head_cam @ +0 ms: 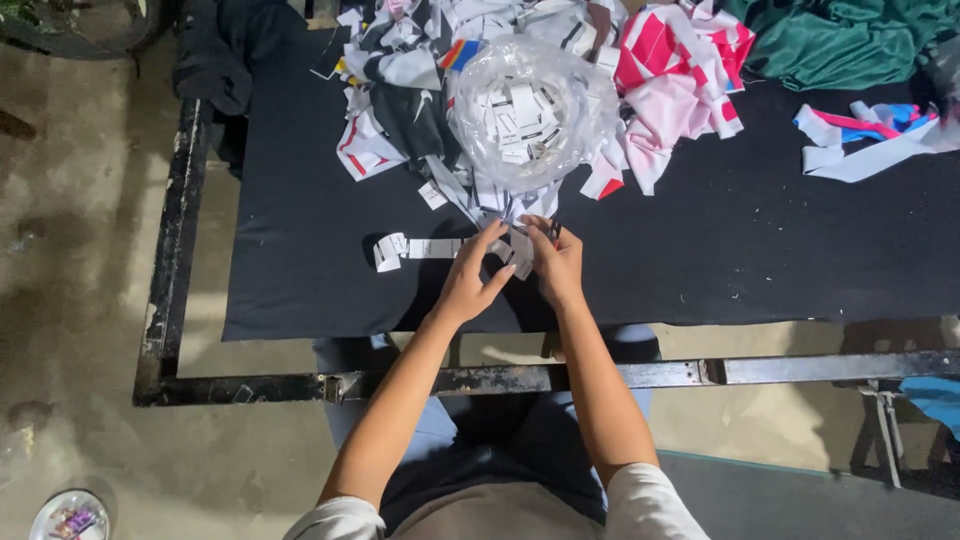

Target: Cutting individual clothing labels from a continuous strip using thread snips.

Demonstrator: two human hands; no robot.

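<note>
My left hand [472, 275] and my right hand [556, 262] meet over the near part of a black cloth-covered table [320, 250]. Both pinch the same small white label strip [512, 248] between their fingertips. A thin dark tool seems to poke out of my right hand, too small to tell what it is. To the left of my hands, a short row of white labels [412, 249] lies flat on the cloth. Just beyond my hands stands a clear plastic bag [530, 108] filled with several cut white labels.
Piles of fabric scraps lie at the table's back: black and white [395, 90], pink and red [675, 75], green [850, 40], and a blue-white strip [870, 135]. A rusty metal frame [500, 378] runs under the table. A small dish [68, 518] sits on the concrete floor.
</note>
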